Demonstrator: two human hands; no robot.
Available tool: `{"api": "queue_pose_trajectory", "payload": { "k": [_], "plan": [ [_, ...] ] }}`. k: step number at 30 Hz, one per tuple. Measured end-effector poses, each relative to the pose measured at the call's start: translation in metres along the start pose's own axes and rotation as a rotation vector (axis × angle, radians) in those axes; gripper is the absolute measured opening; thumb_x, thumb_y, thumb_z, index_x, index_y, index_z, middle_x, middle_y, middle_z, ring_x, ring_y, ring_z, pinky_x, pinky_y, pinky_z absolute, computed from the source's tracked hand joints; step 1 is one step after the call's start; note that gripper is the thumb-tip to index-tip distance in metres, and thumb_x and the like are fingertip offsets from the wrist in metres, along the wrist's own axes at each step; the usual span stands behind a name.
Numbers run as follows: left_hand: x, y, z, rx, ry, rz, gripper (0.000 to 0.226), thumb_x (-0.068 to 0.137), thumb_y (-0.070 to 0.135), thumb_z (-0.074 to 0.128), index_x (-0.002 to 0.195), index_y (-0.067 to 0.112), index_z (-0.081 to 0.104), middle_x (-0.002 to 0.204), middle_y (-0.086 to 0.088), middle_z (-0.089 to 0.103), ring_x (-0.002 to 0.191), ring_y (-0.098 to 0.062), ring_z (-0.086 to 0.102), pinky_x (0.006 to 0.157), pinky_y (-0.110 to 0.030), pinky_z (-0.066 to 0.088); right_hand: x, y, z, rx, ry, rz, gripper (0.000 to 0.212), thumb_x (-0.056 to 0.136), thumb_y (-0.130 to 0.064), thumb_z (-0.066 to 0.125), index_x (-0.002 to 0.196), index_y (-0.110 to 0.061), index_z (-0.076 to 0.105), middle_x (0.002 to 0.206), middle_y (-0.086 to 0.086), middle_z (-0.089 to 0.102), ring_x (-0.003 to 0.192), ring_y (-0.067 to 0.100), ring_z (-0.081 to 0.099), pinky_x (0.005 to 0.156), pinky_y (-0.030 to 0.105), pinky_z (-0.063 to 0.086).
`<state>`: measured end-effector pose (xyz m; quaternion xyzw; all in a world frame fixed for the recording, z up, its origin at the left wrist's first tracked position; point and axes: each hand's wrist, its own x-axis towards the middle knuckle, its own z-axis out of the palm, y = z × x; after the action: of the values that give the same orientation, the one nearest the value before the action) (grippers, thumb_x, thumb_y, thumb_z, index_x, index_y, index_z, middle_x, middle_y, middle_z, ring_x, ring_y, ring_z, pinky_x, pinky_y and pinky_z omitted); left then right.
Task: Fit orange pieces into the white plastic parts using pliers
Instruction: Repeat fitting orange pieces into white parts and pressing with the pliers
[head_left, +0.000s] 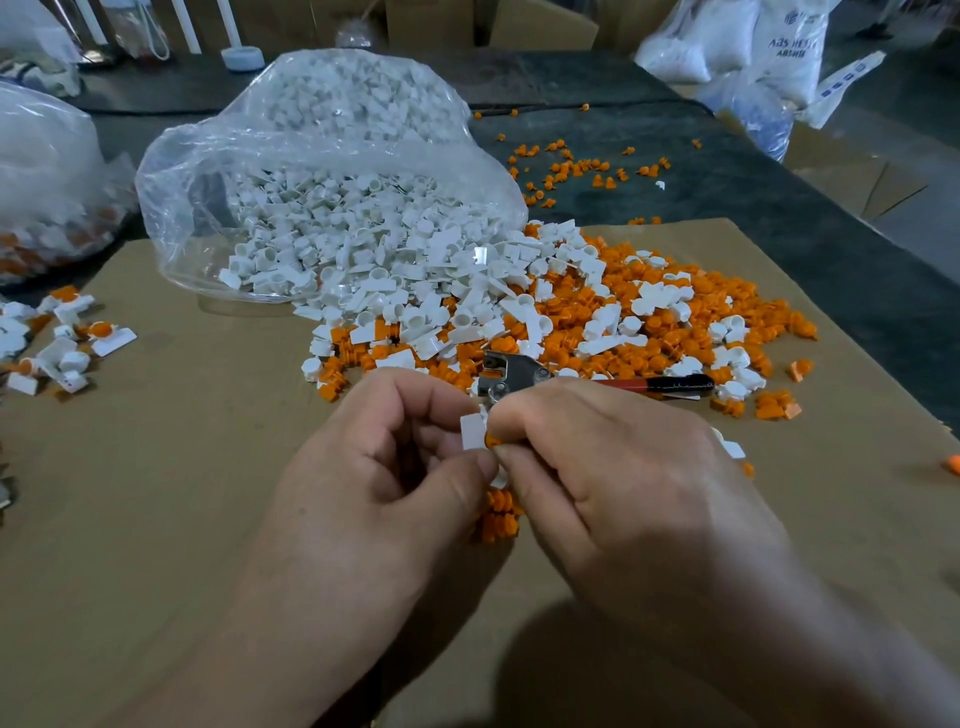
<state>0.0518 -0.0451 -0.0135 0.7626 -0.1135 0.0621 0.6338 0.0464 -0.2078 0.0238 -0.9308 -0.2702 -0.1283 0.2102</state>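
both hands meet low over the cardboard sheet (182, 493). the left hand (395, 452) pinches a white plastic part (471, 431) between thumb and curled fingers. the right hand (613, 467), fingers curled tight, pinches an orange piece (492, 441) against that part's edge. the pliers (519, 371) lie just beyond the knuckles on the mixed pile (649, 322), handles pointing right. behind, a clear bag (311, 156) spills white parts. far left sit white parts with orange in them (101, 332).

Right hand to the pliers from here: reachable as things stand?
Probably yes. The pliers lie uncovered just beyond the right hand, with nothing between. But it pinches an orange piece at the white part, so it must let go first.
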Motion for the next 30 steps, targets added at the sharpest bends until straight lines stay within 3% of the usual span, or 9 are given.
{"api": "queue_pose_trajectory", "payload": {
  "k": [4, 8, 10, 13, 15, 19, 25, 27, 30],
  "plan": [
    [0.001, 0.0, 0.0, -0.016, 0.013, 0.0, 0.029, 0.064, 0.048, 0.071, 0.093, 0.043, 0.07, 0.07, 0.012, 0.066, 0.057, -0.003, 0.061, 0.049, -0.017, 0.049, -0.003, -0.001, -0.001, 0.052, 0.051, 0.039, 0.008, 0.085, -0.018, 0.057, 0.09, -0.02, 0.063, 0.076, -0.008, 0.058, 0.065, 0.01, 0.055, 0.053, 0.03, 0.048],
    [0.005, -0.005, -0.001, -0.061, 0.092, -0.021, 0.028, 0.064, 0.044, 0.074, 0.09, 0.036, 0.071, 0.064, 0.005, 0.063, 0.056, -0.014, 0.061, 0.052, -0.03, 0.047, -0.007, 0.002, -0.003, 0.115, 0.165, 0.12, 0.006, 0.091, -0.027, 0.054, 0.09, -0.033, 0.057, 0.081, -0.015, 0.052, 0.074, 0.006, 0.053, 0.059, 0.022, 0.045],
    [0.006, -0.005, -0.002, -0.171, 0.103, -0.053, 0.025, 0.06, 0.036, 0.076, 0.084, 0.029, 0.071, 0.06, -0.001, 0.061, 0.052, -0.018, 0.059, 0.049, -0.029, 0.046, -0.007, 0.004, -0.004, 0.505, 0.211, 0.276, 0.005, 0.087, -0.027, 0.059, 0.086, -0.03, 0.063, 0.079, -0.008, 0.061, 0.072, 0.01, 0.062, 0.062, 0.019, 0.048],
    [0.007, 0.0, -0.002, -0.473, 0.02, -0.108, 0.014, 0.057, 0.021, 0.073, 0.07, 0.019, 0.069, 0.054, -0.008, 0.059, 0.046, -0.018, 0.057, 0.042, -0.022, 0.045, 0.0, 0.005, -0.007, 1.512, -0.019, 0.578, 0.012, 0.083, -0.018, 0.057, 0.079, -0.014, 0.068, 0.067, 0.01, 0.062, 0.054, 0.021, 0.061, 0.048, 0.031, 0.051],
    [0.005, 0.004, -0.002, -0.566, -0.075, -0.089, 0.011, 0.059, 0.016, 0.071, 0.069, 0.017, 0.068, 0.06, -0.011, 0.064, 0.05, -0.021, 0.06, 0.045, -0.025, 0.048, 0.004, 0.005, -0.006, 1.765, -0.16, 0.628, 0.015, 0.086, -0.014, 0.053, 0.081, -0.004, 0.062, 0.064, 0.013, 0.058, 0.049, 0.019, 0.058, 0.045, 0.028, 0.05],
    [0.004, 0.009, -0.002, -0.649, -0.134, -0.066, 0.008, 0.065, 0.011, 0.065, 0.067, 0.018, 0.069, 0.07, -0.01, 0.072, 0.054, -0.018, 0.066, 0.045, -0.023, 0.051, 0.004, 0.007, -0.008, 1.904, -0.307, 0.557, 0.02, 0.092, -0.013, 0.046, 0.08, -0.003, 0.057, 0.063, 0.009, 0.058, 0.049, 0.015, 0.056, 0.047, 0.025, 0.05],
    [0.003, 0.009, -0.002, -0.594, -0.089, -0.065, 0.007, 0.062, 0.018, 0.074, 0.067, 0.02, 0.072, 0.069, -0.006, 0.071, 0.05, -0.012, 0.062, 0.044, -0.022, 0.049, 0.003, 0.009, -0.008, 1.935, -0.345, 0.518, 0.024, 0.095, -0.011, 0.043, 0.08, -0.004, 0.06, 0.065, 0.008, 0.059, 0.05, 0.014, 0.059, 0.047, 0.024, 0.051],
    [0.006, 0.007, -0.004, -0.505, -0.115, -0.05, 0.025, 0.056, 0.035, 0.088, 0.072, 0.023, 0.073, 0.07, -0.004, 0.072, 0.054, -0.011, 0.065, 0.047, -0.022, 0.051, 0.003, 0.009, -0.007, 1.943, -0.339, 0.518, 0.022, 0.095, -0.01, 0.043, 0.082, -0.003, 0.06, 0.066, 0.008, 0.059, 0.051, 0.014, 0.059, 0.047, 0.024, 0.051],
    [0.01, 0.004, -0.007, -0.339, -0.116, -0.045, 0.04, 0.059, 0.06, 0.085, 0.077, 0.026, 0.074, 0.07, -0.002, 0.071, 0.058, -0.012, 0.067, 0.051, -0.025, 0.053, 0.003, 0.011, -0.006, 1.961, -0.34, 0.512, 0.02, 0.094, -0.01, 0.044, 0.083, -0.003, 0.06, 0.067, 0.009, 0.06, 0.052, 0.015, 0.06, 0.048, 0.025, 0.052]
  ]
}}
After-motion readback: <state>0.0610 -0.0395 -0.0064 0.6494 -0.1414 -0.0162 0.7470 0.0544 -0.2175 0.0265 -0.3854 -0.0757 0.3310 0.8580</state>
